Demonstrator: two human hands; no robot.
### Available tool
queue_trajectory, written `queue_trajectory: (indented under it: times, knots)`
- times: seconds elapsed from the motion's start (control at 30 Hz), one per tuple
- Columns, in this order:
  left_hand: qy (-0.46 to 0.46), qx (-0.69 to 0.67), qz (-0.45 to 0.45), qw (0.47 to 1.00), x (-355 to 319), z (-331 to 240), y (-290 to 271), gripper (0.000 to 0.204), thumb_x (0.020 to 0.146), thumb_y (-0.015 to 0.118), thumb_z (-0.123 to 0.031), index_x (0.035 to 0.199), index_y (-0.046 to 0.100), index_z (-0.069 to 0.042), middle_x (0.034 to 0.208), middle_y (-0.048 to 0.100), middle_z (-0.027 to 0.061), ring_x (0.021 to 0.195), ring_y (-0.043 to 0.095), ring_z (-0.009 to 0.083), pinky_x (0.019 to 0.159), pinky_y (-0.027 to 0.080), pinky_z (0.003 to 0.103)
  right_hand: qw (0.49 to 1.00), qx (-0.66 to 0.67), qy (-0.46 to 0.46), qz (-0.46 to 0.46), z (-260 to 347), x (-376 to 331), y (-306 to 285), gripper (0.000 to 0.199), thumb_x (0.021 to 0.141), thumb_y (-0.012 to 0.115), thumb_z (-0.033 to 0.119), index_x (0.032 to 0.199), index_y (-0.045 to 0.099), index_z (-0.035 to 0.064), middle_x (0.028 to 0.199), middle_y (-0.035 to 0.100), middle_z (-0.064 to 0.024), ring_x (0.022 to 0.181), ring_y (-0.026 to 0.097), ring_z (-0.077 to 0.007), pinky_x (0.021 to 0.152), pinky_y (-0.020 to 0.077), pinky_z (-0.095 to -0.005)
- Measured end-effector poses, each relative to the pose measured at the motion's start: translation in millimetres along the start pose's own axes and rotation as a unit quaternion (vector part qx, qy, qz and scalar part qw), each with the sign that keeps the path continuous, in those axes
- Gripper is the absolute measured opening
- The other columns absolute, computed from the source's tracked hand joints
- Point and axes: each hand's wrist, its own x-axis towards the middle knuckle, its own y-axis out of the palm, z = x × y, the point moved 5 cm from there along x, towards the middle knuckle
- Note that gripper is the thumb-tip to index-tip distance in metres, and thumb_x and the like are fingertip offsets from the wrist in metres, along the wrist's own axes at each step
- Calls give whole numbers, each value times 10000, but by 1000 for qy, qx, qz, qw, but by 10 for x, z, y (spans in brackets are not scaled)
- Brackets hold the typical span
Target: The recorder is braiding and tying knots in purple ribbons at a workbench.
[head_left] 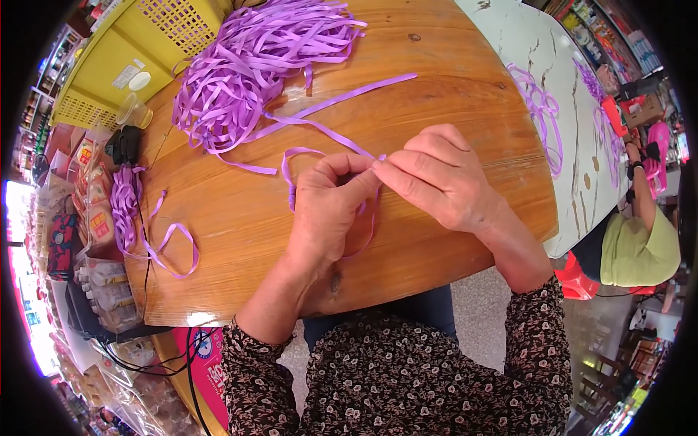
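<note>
A thin purple ribbon (331,134) runs from the big pile of purple ribbons (280,54) to my two hands over the middle of the table. My left hand (327,203) pinches it between thumb and forefinger. Close by, the thumb and fingertips of my right hand (440,178) close on the same ribbon near a small fold. A loop of ribbon (291,163) hangs to the left of my left hand, and more of it shows below the fingers. What exactly lies between the fingertips is partly hidden.
On the wooden table (451,87), a smaller purple bundle (127,203) lies at the left edge. A yellow crate (116,58) and a clear plastic cup (133,111) stand at the far left. Ribbons also lie on a white table (574,145) at right, where another person (640,247) sits.
</note>
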Motion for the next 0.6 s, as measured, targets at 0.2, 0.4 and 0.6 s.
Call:
queue_trajectory:
  times: [0.2, 0.4, 0.6]
  knots:
    - [-102, -51, 92, 989, 62, 57, -18, 108, 812, 660, -56, 888, 635, 16, 734, 593, -1, 569, 451, 40, 498, 315, 171, 996, 69, -50, -12, -79, 9, -60, 310, 643, 662, 113, 940, 671, 26, 814, 620, -36, 730, 580, -183, 646, 462, -291]
    - [-79, -43, 102, 991, 47, 33, 60, 115, 825, 670, -83, 882, 623, 4, 741, 576, -22, 573, 440, 23, 498, 319, 165, 995, 90, 24, -18, -247, -14, -95, 308, 611, 757, 81, 901, 669, 28, 759, 612, -31, 686, 564, -181, 607, 451, -293]
    - [4, -12, 37, 999, 44, -4, 61, 97, 835, 662, -92, 866, 628, -6, 736, 561, -51, 613, 456, 5, 524, 344, 157, 966, 213, 141, -48, -302, -4, -96, 252, 644, 770, 46, 876, 673, 40, 736, 601, -43, 675, 561, -185, 578, 447, -285]
